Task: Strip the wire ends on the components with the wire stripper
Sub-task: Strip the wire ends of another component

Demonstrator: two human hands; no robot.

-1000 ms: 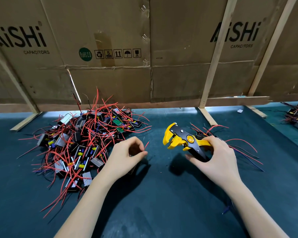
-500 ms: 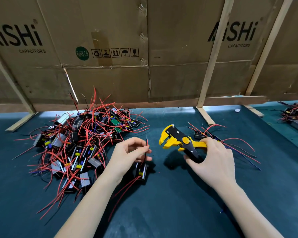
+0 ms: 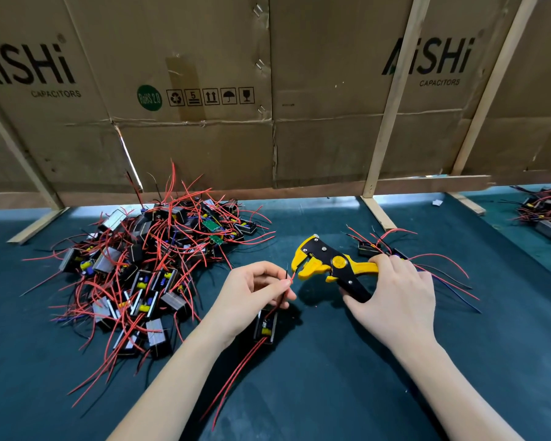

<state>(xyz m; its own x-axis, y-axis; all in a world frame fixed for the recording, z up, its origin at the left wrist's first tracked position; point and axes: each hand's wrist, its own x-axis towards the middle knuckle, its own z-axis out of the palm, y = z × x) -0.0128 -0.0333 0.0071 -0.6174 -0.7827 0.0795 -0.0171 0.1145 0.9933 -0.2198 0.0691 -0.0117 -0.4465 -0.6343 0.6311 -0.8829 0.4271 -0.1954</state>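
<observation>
The wire stripper (image 3: pixel 330 265), yellow with black plates, hung just above the worktop (image 3: pixel 331 377), its jaws parted and pointing left. The right hand (image 3: pixel 398 297) had its grip clenched round the stripper's handles, thumb under the black one and fingers over the yellow one. Just left of the jaws, the left hand (image 3: pixel 252 294) pinched a red wire end and a black wire end (image 3: pixel 291 275) between thumb and fingertips, the tips standing up close to the stripper's mouth but not plainly inside it. Those wires ran down to a small black component (image 3: pixel 265 326) hanging below the left hand, with two long red leads (image 3: pixel 236 377) trailing from it toward the camera. Further left of the stripper lay a heap of like components (image 3: pixel 147 268) tangled in red wires. Right behind the stripper, a few more components (image 3: pixel 368 248) lay with loose red and dark wires. Behind everything stood a cardboard wall (image 3: pixel 299 90) printed "AiSHi CAPACITORS", braced by wooden battens (image 3: pixel 392 100).
</observation>
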